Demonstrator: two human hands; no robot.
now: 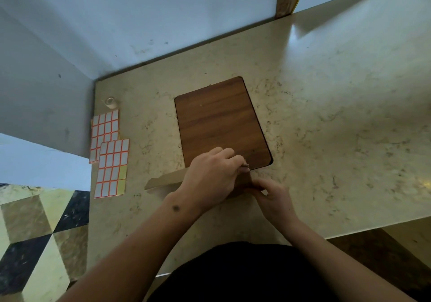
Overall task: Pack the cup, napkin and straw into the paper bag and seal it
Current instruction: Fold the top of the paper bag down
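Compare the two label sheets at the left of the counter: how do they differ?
The far label sheet looks full, every label white with an orange border; the near label sheet has a bare yellowish patch at its lower right, where labels are gone. The near sheet lies on top, covering the far sheet's near right corner. Both lie flat on the counter, same grid style.

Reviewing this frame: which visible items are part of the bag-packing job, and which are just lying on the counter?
In use: paper bag, held by left hand and right hand; sticker sheets, likely for sealing.

Lying about: wooden board, tape roll. Cup, napkin and straw are not visible.
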